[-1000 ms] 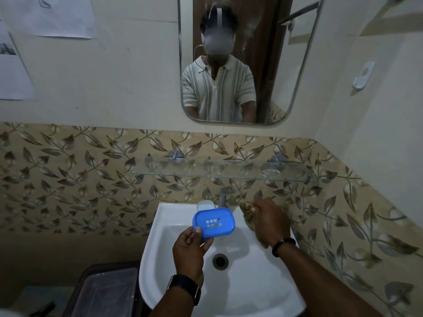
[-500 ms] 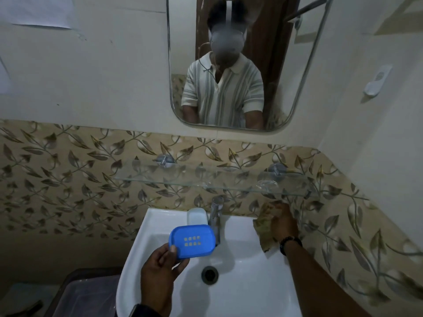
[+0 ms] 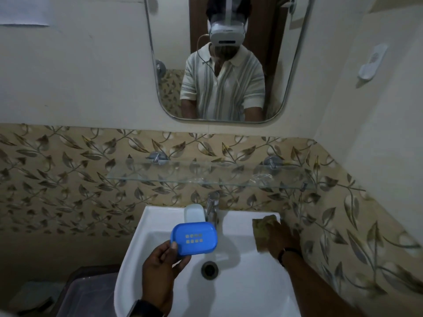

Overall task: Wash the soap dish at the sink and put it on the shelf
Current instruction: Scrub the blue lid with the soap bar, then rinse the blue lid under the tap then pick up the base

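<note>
My left hand (image 3: 161, 268) holds the blue soap dish (image 3: 194, 238) by its near edge, above the left part of the white sink (image 3: 240, 291); its drain holes face me. My right hand (image 3: 282, 239) rests on a brownish scrub pad (image 3: 263, 227) lying on the sink's right rim, fingers over it. The glass shelf (image 3: 206, 177) is fixed to the leaf-patterned tiles above the tap (image 3: 212, 208).
A white bar of soap (image 3: 194, 213) sits on the sink's rim left of the tap. The drain (image 3: 209, 269) lies below the dish. A dark bin with a clear lid (image 3: 84, 294) stands at the lower left. A mirror (image 3: 224, 58) hangs above the shelf.
My right hand has lowered the scrub pad from the wall under the shelf down onto the sink's right rim. The left hand keeps holding the blue soap dish over the basin.
</note>
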The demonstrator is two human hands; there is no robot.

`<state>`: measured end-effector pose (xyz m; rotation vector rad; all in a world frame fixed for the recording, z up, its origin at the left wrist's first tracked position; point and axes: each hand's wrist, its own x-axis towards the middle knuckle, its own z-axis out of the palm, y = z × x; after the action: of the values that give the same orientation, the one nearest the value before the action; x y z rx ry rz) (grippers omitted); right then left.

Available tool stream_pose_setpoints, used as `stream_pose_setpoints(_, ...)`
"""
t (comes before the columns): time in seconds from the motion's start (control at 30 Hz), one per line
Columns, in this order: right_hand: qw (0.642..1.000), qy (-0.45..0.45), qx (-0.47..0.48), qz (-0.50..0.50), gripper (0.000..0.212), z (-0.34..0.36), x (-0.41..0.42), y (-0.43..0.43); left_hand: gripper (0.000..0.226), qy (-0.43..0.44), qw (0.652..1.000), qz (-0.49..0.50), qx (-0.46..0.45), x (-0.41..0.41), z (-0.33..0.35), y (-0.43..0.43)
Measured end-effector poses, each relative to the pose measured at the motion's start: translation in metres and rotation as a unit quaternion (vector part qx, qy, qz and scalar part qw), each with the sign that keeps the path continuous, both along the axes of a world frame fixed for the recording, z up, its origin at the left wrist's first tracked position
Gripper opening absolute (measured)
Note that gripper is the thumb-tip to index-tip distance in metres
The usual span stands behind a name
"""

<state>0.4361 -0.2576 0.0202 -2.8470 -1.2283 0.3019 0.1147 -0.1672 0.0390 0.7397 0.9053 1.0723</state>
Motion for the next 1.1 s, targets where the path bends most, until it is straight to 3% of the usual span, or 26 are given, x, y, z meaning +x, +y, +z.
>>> stream_pose_setpoints(0.1, 0.968, -0.088, 0.235, 0.003, 0.031, 0.004, -0.025, 0.005, 0.015, -0.022, 1.0, -0.004, -0.002, 0.004, 0.005, -0.002)
stream_pose_setpoints(0.17, 0.908, -0.133, 0.396, 0.021, 0.034, 0.015, -0.05, 0.016, 0.014, -0.034, 0.999, -0.007, -0.005, 0.008, 0.011, -0.001)
stream_pose_setpoints(0.23, 0.849, -0.143, 0.496, 0.112, 0.026, 0.034, -0.082, 0.031, 0.013, -0.044, 0.999, -0.006, -0.005, 0.009, 0.016, 0.003)
stream_pose_setpoints(0.3, 0.801, -0.136, 0.531, 0.239, 0.015, 0.049, -0.114, 0.048, 0.016, -0.05, 0.999, 0.002, -0.001, 0.004, 0.023, 0.01)
stream_pose_setpoints(0.4, 0.772, -0.139, 0.475, 0.398, 0.023, 0.06, -0.149, 0.069, 0.023, -0.056, 0.998, 0.023, -0.004, -0.009, 0.029, 0.025)
stream_pose_setpoints(0.5, 0.75, -0.196, 0.405, 0.484, 0.02, 0.057, -0.177, 0.091, 0.027, -0.063, 0.997, 0.046, -0.017, -0.03, 0.03, 0.043)
stream_pose_setpoints(0.6, 0.763, -0.202, 0.375, 0.487, 0.008, 0.047, -0.195, 0.112, 0.029, -0.058, 0.996, 0.063, -0.032, -0.047, 0.023, 0.058)
stream_pose_setpoints(0.8, 0.783, -0.192, 0.331, 0.489, 0.014, 0.027, -0.211, 0.149, 0.023, -0.068, 0.992, 0.08, -0.073, -0.062, 0.005, 0.091)
stream_pose_setpoints(0.9, 0.811, -0.187, 0.306, 0.462, 0.018, 0.021, -0.212, 0.168, 0.02, -0.051, 0.995, 0.061, -0.065, -0.06, -0.004, 0.114)
stream_pose_setpoints(1.0, 0.851, -0.178, 0.261, 0.42, 0.022, 0.013, -0.213, 0.188, 0.025, 0.023, 0.999, 0.04, -0.02, -0.051, -0.015, 0.14)
stream_pose_setpoints(1.1, 0.886, -0.171, 0.216, 0.374, 0.024, 0.004, -0.216, 0.204, 0.039, 0.225, 0.97, 0.008, 0.087, -0.044, -0.033, 0.159)
